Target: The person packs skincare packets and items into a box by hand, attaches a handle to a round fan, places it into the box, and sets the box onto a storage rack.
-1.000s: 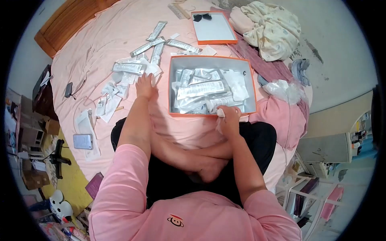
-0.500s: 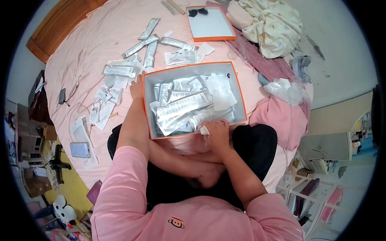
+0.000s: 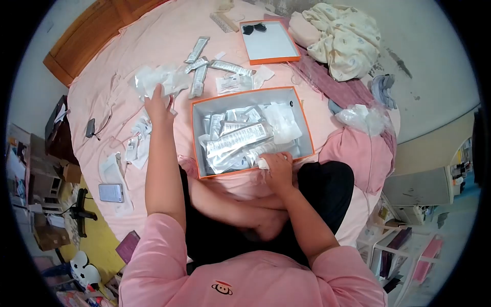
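Observation:
An orange-rimmed box point(image 3: 302, 115) stands before my crossed legs, filled with silver foil packets point(image 3: 240, 140) and a whitish translucent pouch point(image 3: 284, 123). Beyond its left side, my left hand point(image 3: 159, 106) is closed on a filmy, translucent plastic wrapper point(image 3: 153, 77), raised over the bed and partly blurred. My right hand point(image 3: 279, 169) rests at the near rim, its fingers closed round a small crumpled white wad point(image 3: 263, 162) that looks like tissue or paper.
Several foil packets point(image 3: 199, 82) and papers lie beyond the box on the pink bedsheet point(image 3: 117, 61). The box lid point(image 3: 268, 43) holds a black item. A phone point(image 3: 111, 193) lies at left. Clothes point(image 3: 358, 158) and a cream bundle point(image 3: 342, 41) are piled at right.
My left hand has left the box's far left corner and moved left, now holding the filmy wrapper up. My right hand stays at the near rim. The view has shifted slightly.

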A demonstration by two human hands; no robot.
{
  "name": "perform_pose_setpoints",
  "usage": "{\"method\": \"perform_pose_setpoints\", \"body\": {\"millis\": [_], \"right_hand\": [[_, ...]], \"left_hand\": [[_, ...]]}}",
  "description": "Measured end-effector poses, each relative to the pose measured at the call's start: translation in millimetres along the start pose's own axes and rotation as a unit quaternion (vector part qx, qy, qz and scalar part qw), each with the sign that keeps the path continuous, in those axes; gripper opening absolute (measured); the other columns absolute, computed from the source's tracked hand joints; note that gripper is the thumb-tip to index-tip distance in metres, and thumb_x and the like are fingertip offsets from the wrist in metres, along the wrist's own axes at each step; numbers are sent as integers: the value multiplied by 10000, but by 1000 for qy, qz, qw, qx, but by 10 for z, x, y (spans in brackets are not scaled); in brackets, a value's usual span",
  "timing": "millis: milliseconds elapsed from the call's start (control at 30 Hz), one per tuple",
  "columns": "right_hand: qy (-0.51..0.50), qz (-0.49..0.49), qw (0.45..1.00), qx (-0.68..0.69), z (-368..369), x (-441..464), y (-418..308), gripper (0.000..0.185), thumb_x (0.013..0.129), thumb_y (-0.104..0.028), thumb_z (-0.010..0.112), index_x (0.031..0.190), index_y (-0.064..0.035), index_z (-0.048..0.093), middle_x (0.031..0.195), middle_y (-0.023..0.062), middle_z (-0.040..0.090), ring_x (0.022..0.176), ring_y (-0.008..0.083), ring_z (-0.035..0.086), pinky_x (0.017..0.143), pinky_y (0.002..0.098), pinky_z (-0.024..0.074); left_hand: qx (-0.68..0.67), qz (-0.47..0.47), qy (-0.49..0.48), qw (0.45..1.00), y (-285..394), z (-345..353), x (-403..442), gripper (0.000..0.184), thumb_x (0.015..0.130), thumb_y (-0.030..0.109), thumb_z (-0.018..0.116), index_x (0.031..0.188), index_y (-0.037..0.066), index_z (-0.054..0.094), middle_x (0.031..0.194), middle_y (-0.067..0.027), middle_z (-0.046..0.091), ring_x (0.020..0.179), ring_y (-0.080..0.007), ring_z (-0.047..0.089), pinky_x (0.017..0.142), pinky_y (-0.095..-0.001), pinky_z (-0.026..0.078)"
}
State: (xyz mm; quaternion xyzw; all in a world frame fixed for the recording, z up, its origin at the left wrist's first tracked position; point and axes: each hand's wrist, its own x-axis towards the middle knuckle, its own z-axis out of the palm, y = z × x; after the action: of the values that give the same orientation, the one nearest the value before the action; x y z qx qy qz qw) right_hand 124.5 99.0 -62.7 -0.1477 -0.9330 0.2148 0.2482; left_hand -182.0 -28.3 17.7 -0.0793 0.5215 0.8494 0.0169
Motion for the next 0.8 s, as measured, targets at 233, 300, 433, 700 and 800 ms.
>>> {"method": "perform_pose_setpoints", "body": {"millis": [233,300,433,700,800], "right_hand": [[-3,83,990,111,-14,-30,15,322,697,-34,544,1017,-74,539,924,87,590,890,234,532,857,381,344],[3,247,915,320,-47,48,53,300,753,-67,545,1052,-58,528,964,112,580,938,251,524,860,365,364],[258,224,820,460,-498,316,-212,283,845,-156,521,1086,-8,505,1042,82,529,974,160,494,846,296,389],[115,-35,992,-34,-541,612,-739,378,823,-179,507,1167,-23,480,1199,166,448,1171,349,348,1004,457,187],[188,-3,971,151,-239,696,-537,367,822,-171,506,1155,-16,488,1207,168,443,1145,361,371,986,450,224]], "left_hand": [[-45,-247,-130,959,100,33,-1147,230,763,151,646,963,94,547,950,-31,549,820,-155,534,591,-270,480],[-50,-283,-176,942,2,-9,-1348,249,771,143,629,997,118,530,962,-21,556,841,-158,542,609,-293,484],[-4,-288,-253,924,-38,42,-1689,313,790,96,592,1077,60,473,1012,-66,550,899,-193,550,632,-329,504],[-80,-295,-338,890,-443,-42,-2007,316,822,117,570,1108,34,464,1022,-72,562,893,-173,573,709,-299,498],[-72,-311,-351,880,-388,-77,-1927,308,822,122,573,1100,42,470,1022,-68,562,909,-165,567,730,-301,488]]}}
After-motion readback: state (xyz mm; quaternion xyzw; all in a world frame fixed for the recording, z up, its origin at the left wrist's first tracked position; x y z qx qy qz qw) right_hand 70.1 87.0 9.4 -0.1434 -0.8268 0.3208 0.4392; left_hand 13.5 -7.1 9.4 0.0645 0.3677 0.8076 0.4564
